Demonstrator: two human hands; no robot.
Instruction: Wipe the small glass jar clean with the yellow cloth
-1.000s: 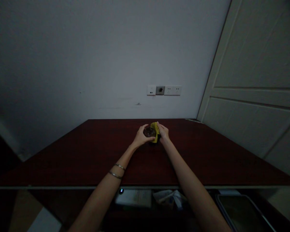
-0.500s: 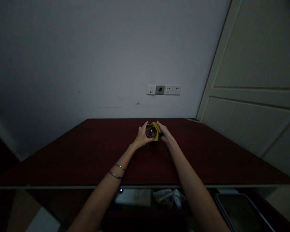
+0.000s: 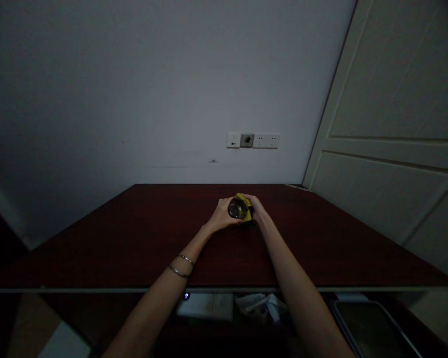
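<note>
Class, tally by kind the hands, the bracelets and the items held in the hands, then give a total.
Hands: 2
Bracelets: 2
Round glass object: 1
Yellow cloth: 1
Total: 6

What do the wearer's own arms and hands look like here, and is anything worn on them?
Both the left hand and the right hand are gloveless, and no sleeves show on either forearm. Two thin, silvery bangles circle the left forearm; none shows on the right. The hands are too small to tell about rings.
</note>
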